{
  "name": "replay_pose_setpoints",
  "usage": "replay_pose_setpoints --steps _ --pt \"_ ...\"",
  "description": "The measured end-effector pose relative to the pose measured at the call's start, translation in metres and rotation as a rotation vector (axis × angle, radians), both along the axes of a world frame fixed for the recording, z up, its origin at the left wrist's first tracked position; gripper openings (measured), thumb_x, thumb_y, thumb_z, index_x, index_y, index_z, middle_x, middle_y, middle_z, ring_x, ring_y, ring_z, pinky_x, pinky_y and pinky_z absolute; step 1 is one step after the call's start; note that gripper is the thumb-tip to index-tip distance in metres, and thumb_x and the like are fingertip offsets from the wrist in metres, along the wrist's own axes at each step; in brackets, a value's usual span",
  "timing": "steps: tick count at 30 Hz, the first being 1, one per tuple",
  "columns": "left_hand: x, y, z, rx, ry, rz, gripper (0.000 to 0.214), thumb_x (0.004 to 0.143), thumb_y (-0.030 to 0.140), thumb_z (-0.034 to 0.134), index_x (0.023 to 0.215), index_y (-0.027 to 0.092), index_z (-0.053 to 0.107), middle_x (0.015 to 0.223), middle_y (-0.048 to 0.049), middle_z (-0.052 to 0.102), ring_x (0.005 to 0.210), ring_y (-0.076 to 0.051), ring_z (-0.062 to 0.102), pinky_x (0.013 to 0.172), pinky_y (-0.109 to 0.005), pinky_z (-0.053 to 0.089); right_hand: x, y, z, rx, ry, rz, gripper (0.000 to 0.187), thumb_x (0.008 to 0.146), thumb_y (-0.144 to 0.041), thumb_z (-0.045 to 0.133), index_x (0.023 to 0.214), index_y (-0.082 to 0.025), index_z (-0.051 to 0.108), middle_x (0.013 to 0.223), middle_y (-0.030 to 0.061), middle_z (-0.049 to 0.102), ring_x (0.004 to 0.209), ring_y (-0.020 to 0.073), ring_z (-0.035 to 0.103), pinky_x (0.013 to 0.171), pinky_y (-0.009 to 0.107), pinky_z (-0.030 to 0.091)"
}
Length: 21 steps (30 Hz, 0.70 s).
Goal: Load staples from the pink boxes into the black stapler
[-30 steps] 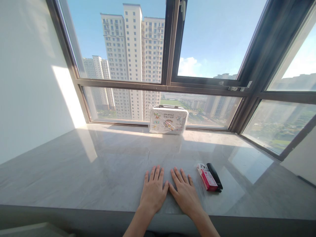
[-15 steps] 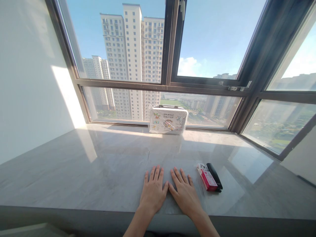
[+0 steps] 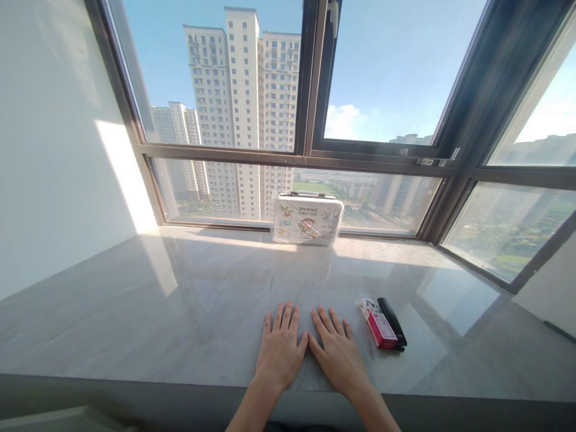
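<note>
My left hand (image 3: 281, 348) lies flat, palm down, on the grey marble-look sill (image 3: 135, 336), fingers slightly apart. Beside it my right hand (image 3: 336, 348) rests flat too, and the two thumb tips meet or nearly meet. Neither hand holds anything. To the right of my right hand is a red and white box (image 3: 379, 325), seemingly in clear packaging. Along its right side lies a long black object (image 3: 392, 323) that looks like a stapler. Farther back, a white case (image 3: 308, 222) with cartoon prints and a handle stands upright, wrapped in clear plastic.
Behind the case runs a window with dark frames (image 3: 225, 155), with tall buildings outside. A white wall (image 3: 58, 150) closes off the left side. The sill's front edge (image 3: 135, 382) passes under my wrists. Sunlight patches fall across the surface.
</note>
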State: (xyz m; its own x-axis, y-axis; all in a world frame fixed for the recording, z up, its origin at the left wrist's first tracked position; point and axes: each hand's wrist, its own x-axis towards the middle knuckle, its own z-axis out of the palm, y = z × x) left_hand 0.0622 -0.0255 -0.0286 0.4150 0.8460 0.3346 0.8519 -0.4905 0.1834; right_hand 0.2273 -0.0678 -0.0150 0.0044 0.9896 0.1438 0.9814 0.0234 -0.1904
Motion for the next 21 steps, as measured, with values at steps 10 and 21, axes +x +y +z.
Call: replay_pose_setpoints --steps 10,21 --pt "-0.0010 -0.0005 0.0022 -0.012 -0.026 -0.011 0.056 0.102 0.047 0.032 0.152 0.024 0.040 0.161 -0.0080 0.033 0.151 -0.030 0.023 0.121 -0.059 0.020 -0.0010 0.0004 0.0040 -0.012 0.017 -0.001 0.061 0.101 -0.054 0.029 0.157 -0.034 0.027 0.166 -0.0024 0.019 0.154 0.0259 0.012 0.122 0.050 0.010" --pt "-0.0009 0.0002 0.0003 -0.016 -0.031 -0.012 0.057 0.102 0.047 0.032 0.153 0.024 0.038 0.162 -0.0077 0.032 0.151 -0.031 0.022 0.121 -0.059 0.019 -0.0005 -0.0005 0.0051 -0.012 0.028 -0.001 0.061 0.100 -0.055 0.029 0.157 -0.033 0.027 0.166 -0.0025 0.019 0.154 0.0263 0.012 0.122 0.051 0.010"
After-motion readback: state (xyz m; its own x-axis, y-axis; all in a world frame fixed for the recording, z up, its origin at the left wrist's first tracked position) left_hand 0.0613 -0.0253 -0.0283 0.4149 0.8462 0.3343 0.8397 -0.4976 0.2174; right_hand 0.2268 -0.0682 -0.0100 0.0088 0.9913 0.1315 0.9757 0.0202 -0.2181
